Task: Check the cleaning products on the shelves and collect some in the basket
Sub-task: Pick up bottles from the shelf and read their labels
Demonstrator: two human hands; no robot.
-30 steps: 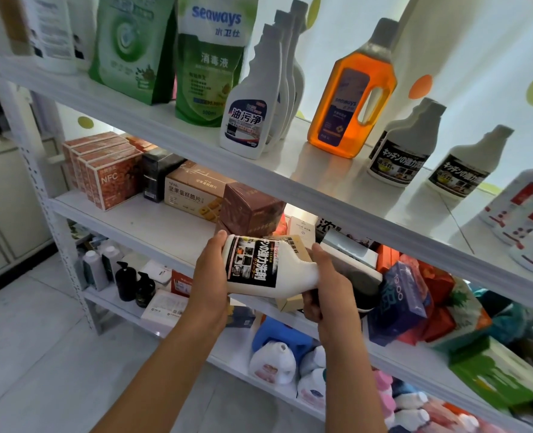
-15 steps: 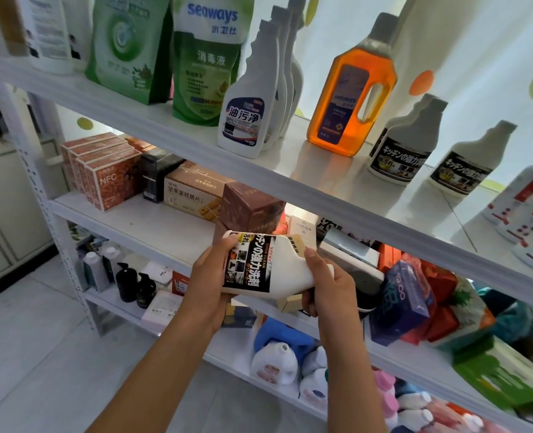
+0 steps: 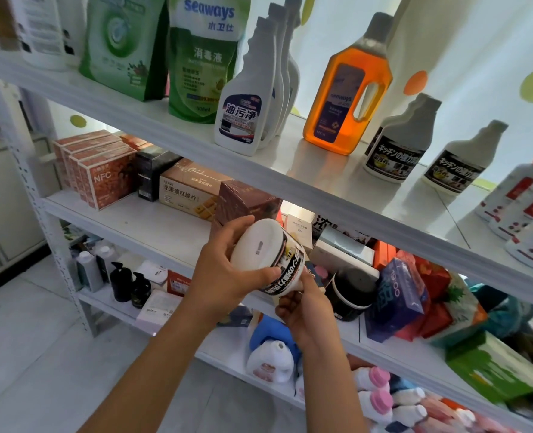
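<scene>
Shelving stands behind; both hands, left hand [image 3: 227,276] and right hand [image 3: 305,310], grip the kitchen-cleaner bottle [image 3: 268,257], now upended base-first toward the person; checking continues, no basket visible.

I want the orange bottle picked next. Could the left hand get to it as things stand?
Probably not yet: the left hand grips the white bottle together with the right hand. The orange bottle stands unblocked at the shelf front.

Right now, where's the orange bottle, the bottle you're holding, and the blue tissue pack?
orange bottle [image 3: 346,98], head view, on its orange body.
held bottle [image 3: 259,245], head view, on its white base.
blue tissue pack [image 3: 395,296], head view, on its front face.
</scene>
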